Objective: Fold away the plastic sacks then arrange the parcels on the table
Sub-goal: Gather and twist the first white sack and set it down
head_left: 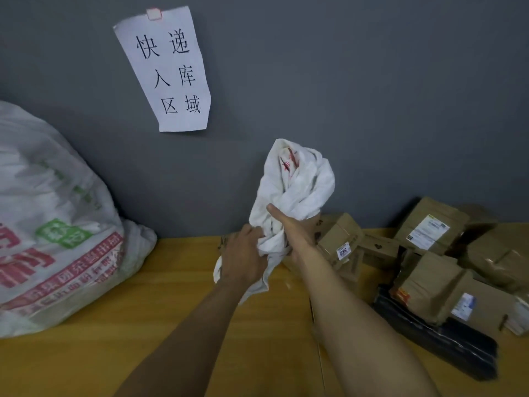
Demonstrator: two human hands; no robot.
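full sack (pixel 57 224): stuffed, at the left end of the table (pixel 171 282), against the wall (pixel 372 96).
left hand (pixel 243 253): fingers curled round the lower tail of the empty sack (pixel 294 181).
empty sack: only bunched, so likely to spring open if either grip slackens; held above the table, crumpled top rising over both hands.
right hand (pixel 294 230): wrapped round the bundle's middle, thumb up across it.
parcels (pixel 429 253): heaped at right; the loose tail could drag them.

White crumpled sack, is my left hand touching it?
Touching: the head view shows the left hand gripping the white sack at its lower folds.
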